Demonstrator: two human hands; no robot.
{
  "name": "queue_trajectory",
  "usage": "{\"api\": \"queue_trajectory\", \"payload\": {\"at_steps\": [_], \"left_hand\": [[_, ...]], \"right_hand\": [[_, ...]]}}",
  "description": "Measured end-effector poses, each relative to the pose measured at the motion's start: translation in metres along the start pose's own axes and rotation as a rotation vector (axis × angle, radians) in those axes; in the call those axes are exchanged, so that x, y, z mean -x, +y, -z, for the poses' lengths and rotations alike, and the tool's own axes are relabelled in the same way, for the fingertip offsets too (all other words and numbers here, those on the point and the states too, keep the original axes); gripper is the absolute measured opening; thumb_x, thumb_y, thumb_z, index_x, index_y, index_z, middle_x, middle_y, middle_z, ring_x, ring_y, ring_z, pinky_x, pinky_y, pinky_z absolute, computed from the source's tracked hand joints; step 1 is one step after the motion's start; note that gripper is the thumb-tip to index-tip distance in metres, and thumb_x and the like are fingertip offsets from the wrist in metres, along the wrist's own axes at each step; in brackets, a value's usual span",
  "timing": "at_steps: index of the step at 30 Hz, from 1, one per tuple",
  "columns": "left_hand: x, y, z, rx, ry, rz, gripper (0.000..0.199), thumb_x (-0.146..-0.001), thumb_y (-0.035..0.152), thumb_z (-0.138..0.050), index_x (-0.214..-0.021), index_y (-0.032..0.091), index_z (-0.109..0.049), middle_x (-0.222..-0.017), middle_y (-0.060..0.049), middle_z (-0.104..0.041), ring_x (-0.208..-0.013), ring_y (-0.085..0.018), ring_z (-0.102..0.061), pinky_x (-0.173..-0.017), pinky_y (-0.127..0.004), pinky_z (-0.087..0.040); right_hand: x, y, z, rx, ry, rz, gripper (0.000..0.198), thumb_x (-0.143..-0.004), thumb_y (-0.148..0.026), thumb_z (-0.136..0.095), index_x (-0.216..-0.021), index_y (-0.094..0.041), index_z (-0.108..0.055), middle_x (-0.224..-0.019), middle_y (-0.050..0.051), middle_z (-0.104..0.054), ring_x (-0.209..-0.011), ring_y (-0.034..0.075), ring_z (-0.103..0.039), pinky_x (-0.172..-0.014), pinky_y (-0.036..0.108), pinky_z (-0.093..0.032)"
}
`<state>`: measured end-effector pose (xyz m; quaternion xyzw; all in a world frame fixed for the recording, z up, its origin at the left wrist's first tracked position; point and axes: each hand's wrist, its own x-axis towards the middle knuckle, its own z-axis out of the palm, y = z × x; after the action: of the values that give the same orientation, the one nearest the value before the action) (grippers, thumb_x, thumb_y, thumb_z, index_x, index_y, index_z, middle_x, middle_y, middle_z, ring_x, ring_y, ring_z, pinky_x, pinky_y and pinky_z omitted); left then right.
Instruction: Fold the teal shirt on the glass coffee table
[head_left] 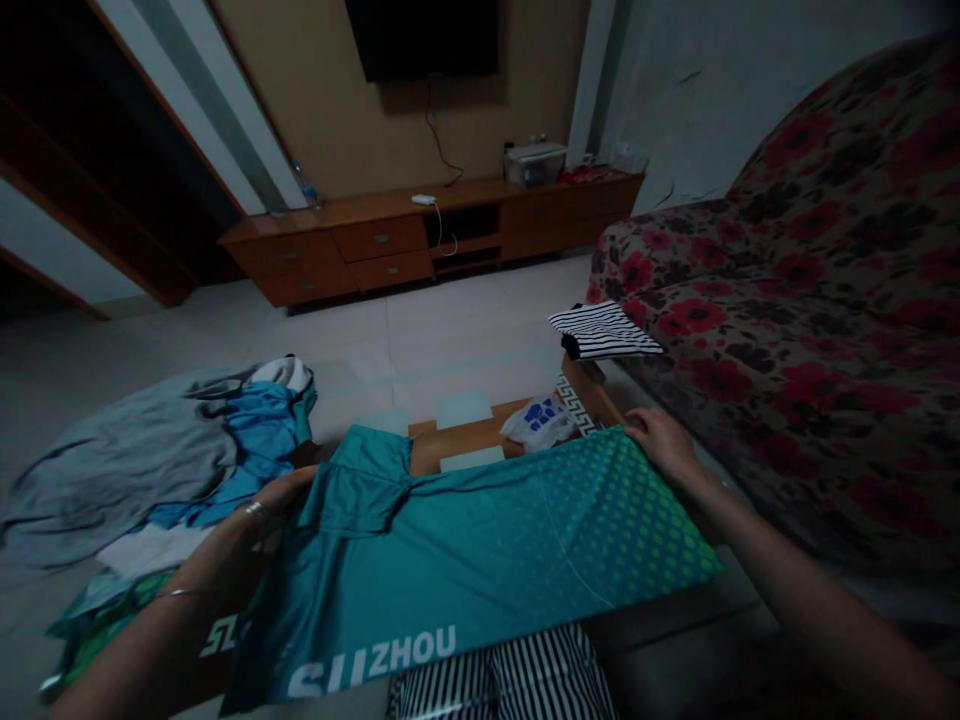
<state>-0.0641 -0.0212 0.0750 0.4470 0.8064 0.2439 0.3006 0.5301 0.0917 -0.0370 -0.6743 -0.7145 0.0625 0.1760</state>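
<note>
while spread flat, teal shirt (480, 560) between both open hands: left hand (281, 500); right hand (660, 440)

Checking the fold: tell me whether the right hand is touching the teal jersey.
Touching. The head view shows the right hand resting on the far corner of the teal jersey, its fingers lying flat on the fabric edge.
</note>
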Motion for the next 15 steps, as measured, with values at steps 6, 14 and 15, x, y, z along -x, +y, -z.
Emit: {"api": "queue_trajectory", "payload": {"at_steps": [6,14,15], "left_hand": [[-0.043,-0.013,-0.009,-0.341,0.055,-0.06,0.026,-0.079,0.012,-0.047,-0.101,0.01,-0.06,-0.102,-0.009,-0.066,-0.094,-0.018,-0.059,-0.083,-0.028,-0.046],[0.053,-0.02,-0.059,-0.864,-0.125,-0.315,0.033,-0.087,0.049,-0.048,-0.101,0.02,-0.054,-0.105,-0.008,-0.055,-0.089,-0.019,-0.059,-0.069,-0.026,-0.045],[0.058,-0.019,-0.068,-0.885,-0.119,-0.313,0.035,-0.086,0.049,-0.049,-0.104,0.02,-0.053,-0.108,-0.008,-0.054,-0.091,-0.02,-0.059,-0.068,-0.026,-0.045]], "right_hand": [[0.05,-0.036,-0.008,-0.021,0.108,0.233,0.027,-0.09,-0.028,-0.043,-0.109,-0.019,-0.06,-0.103,0.009,-0.062,-0.098,0.022,-0.057,-0.087,0.035,-0.045],[0.093,-0.046,-0.037,-0.047,0.134,0.304,0.024,-0.091,-0.027,-0.043,-0.103,-0.02,-0.062,-0.093,0.007,-0.061,-0.094,0.023,-0.056,-0.081,0.035,-0.046],[0.094,-0.046,-0.038,-0.044,0.143,0.3,0.024,-0.09,-0.026,-0.043,-0.103,-0.02,-0.062,-0.093,0.007,-0.061,-0.093,0.022,-0.056,-0.081,0.035,-0.046]]}}
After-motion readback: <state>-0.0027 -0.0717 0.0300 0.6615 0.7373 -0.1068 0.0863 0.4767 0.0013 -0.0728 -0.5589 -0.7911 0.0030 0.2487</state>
